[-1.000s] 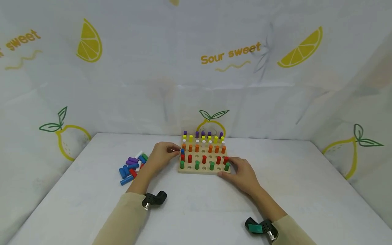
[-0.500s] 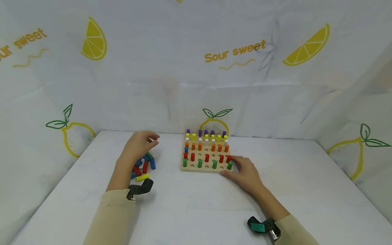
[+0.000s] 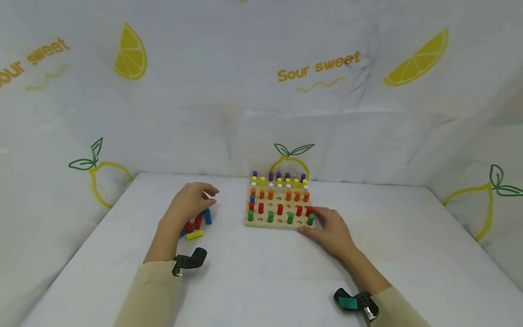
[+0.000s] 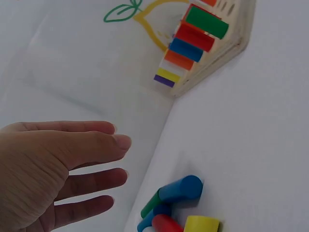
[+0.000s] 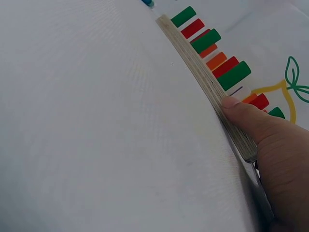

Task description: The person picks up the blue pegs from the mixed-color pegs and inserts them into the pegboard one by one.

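A wooden pegboard [image 3: 282,225] stands on the table with rows of green, red, orange, white, yellow and purple pegs. One blue peg [image 3: 252,199] stands at the left end, between the red and orange rows. My right hand [image 3: 333,234] grips the board's near right corner, its thumb [image 5: 241,113] against the front edge. Over the loose pegs hovers my left hand [image 3: 189,200], fingers slightly bent and holding nothing. Beneath and beside it lie a blue peg [image 4: 181,189], a yellow peg [image 3: 194,235] and a red peg [image 3: 198,221]. The hand and forearm hide part of this pile.
The white table [image 3: 253,281] meets a white cloth backdrop [image 3: 196,118] printed with lemons just behind the board. Black wrist mounts [image 3: 191,260] sit on both forearms, low over the table.
My left hand has let go of the blue peg in the board and moved left to above the loose pegs. The right hand keeps its place on the corner. The head view has shifted slightly.
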`<state>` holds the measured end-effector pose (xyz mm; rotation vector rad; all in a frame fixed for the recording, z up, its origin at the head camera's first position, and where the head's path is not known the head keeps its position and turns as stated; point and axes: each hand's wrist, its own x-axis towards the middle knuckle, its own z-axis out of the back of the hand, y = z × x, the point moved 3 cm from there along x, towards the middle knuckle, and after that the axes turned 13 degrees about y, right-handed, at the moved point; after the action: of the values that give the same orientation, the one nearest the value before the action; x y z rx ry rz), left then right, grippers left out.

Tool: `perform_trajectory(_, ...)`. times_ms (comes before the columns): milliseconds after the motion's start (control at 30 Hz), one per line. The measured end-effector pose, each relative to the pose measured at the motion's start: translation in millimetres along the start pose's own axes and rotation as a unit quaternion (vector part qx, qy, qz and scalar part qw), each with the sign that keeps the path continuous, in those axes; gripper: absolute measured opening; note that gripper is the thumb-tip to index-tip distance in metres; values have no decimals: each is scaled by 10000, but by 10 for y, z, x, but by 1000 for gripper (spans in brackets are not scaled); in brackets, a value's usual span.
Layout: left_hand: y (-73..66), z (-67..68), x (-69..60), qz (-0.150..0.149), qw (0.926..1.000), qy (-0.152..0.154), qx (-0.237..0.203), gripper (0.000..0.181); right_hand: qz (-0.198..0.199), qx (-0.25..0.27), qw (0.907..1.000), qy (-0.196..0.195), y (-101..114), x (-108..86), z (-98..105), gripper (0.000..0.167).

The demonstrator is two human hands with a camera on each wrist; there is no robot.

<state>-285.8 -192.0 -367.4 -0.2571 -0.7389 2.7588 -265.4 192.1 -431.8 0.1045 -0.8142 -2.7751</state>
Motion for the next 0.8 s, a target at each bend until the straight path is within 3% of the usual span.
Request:
perform_trajectory(267, 41, -72, -72, 200, 9988, 398, 222, 27, 25, 31, 9999, 97, -23, -11, 13, 80)
perform_trajectory(533, 57, -38, -137, -230, 9964, 819, 16, 36, -34, 92, 9999, 89, -43, -2, 13, 80)
perform_trajectory(667, 112, -24, -180, -192, 9938, 1096, 30, 41, -27, 133, 9999, 104, -32, 0, -19, 81)
perform_trajectory(800, 164, -91, -142, -240, 9922, 1204, 198, 41, -18, 39, 10000, 52, -29, -10, -2, 80)
